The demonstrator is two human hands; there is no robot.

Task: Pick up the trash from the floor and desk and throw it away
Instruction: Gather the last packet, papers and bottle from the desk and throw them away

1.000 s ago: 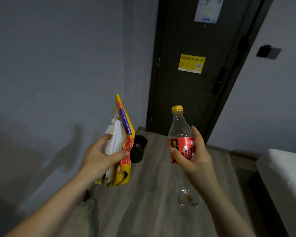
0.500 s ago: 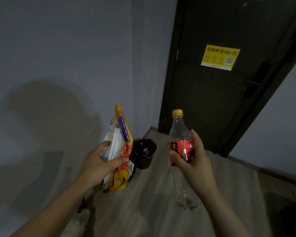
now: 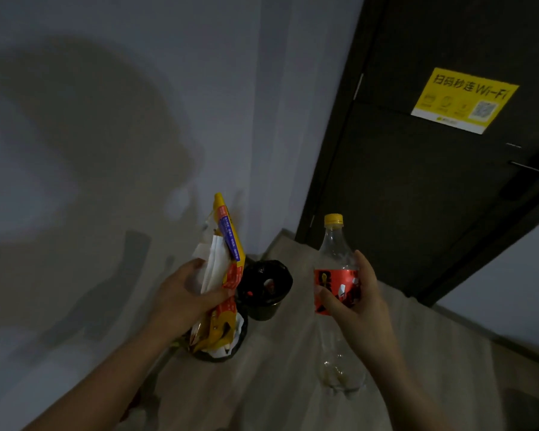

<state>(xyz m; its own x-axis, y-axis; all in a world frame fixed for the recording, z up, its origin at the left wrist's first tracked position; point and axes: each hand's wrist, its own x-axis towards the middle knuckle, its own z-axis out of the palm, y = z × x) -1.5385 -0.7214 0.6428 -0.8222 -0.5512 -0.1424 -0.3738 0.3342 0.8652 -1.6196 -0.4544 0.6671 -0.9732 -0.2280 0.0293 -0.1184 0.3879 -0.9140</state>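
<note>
My left hand (image 3: 184,298) grips a bundle of trash upright: a yellow and red snack bag (image 3: 227,244) with crumpled white paper (image 3: 213,262) tucked against it. In my right hand (image 3: 360,301) stands a clear, nearly empty plastic bottle (image 3: 336,275) with a yellow cap and red label, held around its middle. Two black bins sit on the floor by the wall just beyond my hands. The farther bin (image 3: 266,289) has a black liner and a little trash inside. The nearer bin (image 3: 231,349) lies under the snack bag and holds wrappers and paper.
A grey wall (image 3: 106,135) runs along the left, with my shadow on it. A dark door (image 3: 417,181) with a yellow Wi-Fi sticker (image 3: 464,99) stands ahead on the right. Light wood floor (image 3: 277,384) stretches toward me between my arms.
The view has moved closer to the two bins and the door. A second bin has come into sight beneath the snack bag. Both hands keep their holds.
</note>
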